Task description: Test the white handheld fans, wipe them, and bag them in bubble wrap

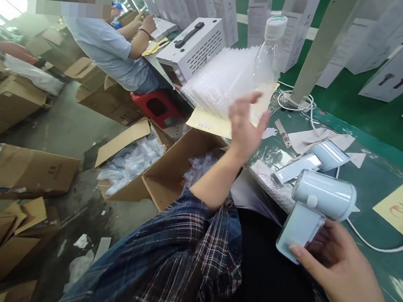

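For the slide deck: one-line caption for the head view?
Right hand holds a pale blue hair dryer; left hand reaches toward stacked bubble bags.

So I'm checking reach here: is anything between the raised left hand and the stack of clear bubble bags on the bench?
Nothing visible. The left hand is open at the near edge of the bubble bags; the plastic bottle stands just beside it. The right hand holds the pale blue device, clear of it.

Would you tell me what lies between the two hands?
In the head view, a second pale blue device lies on the green table, between left hand and right hand.
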Demonstrator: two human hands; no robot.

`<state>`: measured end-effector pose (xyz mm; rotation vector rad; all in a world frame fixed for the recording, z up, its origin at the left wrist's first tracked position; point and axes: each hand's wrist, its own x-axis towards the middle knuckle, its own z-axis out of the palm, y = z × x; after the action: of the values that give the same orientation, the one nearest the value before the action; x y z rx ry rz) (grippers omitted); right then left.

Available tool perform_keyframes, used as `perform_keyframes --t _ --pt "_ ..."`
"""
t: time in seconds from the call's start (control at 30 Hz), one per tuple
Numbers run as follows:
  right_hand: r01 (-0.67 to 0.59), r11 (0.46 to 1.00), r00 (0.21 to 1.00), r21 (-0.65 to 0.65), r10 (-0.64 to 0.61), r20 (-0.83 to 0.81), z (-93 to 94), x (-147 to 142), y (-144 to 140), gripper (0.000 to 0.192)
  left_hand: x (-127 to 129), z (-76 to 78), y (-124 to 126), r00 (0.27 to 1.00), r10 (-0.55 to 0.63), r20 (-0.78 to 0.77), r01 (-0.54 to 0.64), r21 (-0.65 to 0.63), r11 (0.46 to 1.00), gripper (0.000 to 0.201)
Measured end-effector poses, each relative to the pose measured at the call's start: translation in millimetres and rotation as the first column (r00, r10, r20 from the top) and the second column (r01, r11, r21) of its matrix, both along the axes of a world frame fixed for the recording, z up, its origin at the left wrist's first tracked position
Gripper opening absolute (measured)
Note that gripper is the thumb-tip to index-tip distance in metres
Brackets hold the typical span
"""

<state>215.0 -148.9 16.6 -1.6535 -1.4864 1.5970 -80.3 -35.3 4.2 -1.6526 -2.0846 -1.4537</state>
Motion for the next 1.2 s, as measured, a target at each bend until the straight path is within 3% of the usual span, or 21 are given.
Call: perform_keyframes --t 0.07,0.1,0.17,0.27,0.47,0.6,0.7,0.77,0.8,0.87,0.9,0.97,1.0,1.07,1.13,1.2 --pt "-0.024 0.999 0.999 -0.026 0.023 -0.029 0.8 -1 1 0.086 -51 -2.6 13 0.955 0.284 -0.085 -0.288 -0.035 0.957 0.042" --pt "-0.018 0.999 0.999 -0.037 0.017 -0.042 2.0 -2 2 0.086 -73 -3.3 17 0.92 0.368 -0.134 -0.379 -0.074 0.922 0.045" --pt "0.002 0.998 0.998 -0.055 -0.006 -0.068 4.2 -5 5 0.087 -105 -4.8 20 0.884 0.421 -0.204 -0.453 -0.15 0.879 0.039" --pt "-0.005 0.998 0.995 -0.07 -0.002 -0.102 5.1 -9 7 0.086 -125 -7.0 19 0.905 0.345 -0.249 -0.397 -0.2 0.896 0.021" --pt "-0.009 0.996 0.996 -0.092 0.001 -0.091 2.0 -4 6 0.09 -145 -2.4 33 0.931 0.272 -0.244 -0.31 -0.137 0.941 0.013" --pt "0.025 0.993 0.993 -0.112 -0.037 -0.111 -1.4 0 5 0.091 -183 10.8 54 0.954 0.299 0.024 -0.297 -0.08 0.952 0.029" --pt "0.046 0.991 0.988 -0.127 -0.064 -0.14 -4.3 1 3 0.09 -193 28.9 46 0.925 0.365 0.101 -0.37 0.029 0.929 0.044" --pt "0.066 0.988 0.983 -0.141 -0.089 -0.16 -5.8 1 2 0.091 -172 37.0 26 0.954 0.296 0.051 -0.3 0.139 0.944 0.042" --pt "0.076 0.987 0.98 -0.141 -0.1 -0.171 -6.2 1 2 0.091 -151 37.6 13 0.983 0.184 0.007 -0.183 0.159 0.97 0.036" --pt "0.087 0.989 0.975 -0.119 -0.109 -0.195 -6.3 1 3 0.088 -94 30.5 -13 0.988 -0.137 -0.064 0.141 0.056 0.988 0.027" --pt "0.087 0.991 0.973 -0.103 -0.106 -0.206 -6.0 2 3 0.085 -62 23.3 -24 0.944 -0.321 -0.075 0.317 -0.051 0.947 0.025" --pt "0.09 0.994 0.971 -0.068 -0.102 -0.214 -4.9 3 3 0.079 -1 5.9 -40 0.779 -0.625 -0.04 0.597 -0.255 0.761 0.027" --pt "0.096 0.994 0.972 -0.054 -0.105 -0.21 -4.1 5 2 0.078 23 -2.1 -44 0.713 -0.701 -0.019 0.661 -0.316 0.681 0.031" --pt "0.114 0.993 0.974 -0.034 -0.119 -0.195 -2.9 8 1 0.076 53 -11.6 -48 0.679 -0.734 -0.016 0.675 -0.378 0.633 0.035" --pt "0.129 0.991 0.973 -0.015 -0.13 -0.189 -3.2 12 -2 0.076 61 -9.5 -48 0.68 -0.732 -0.045 0.647 -0.434 0.627 0.037" --pt "0.123 0.992 0.974 0.011 -0.118 -0.194 -6.4 15 -5 0.074 57 1.0 -47 0.653 -0.756 -0.052 0.631 -0.515 0.58 0.04"
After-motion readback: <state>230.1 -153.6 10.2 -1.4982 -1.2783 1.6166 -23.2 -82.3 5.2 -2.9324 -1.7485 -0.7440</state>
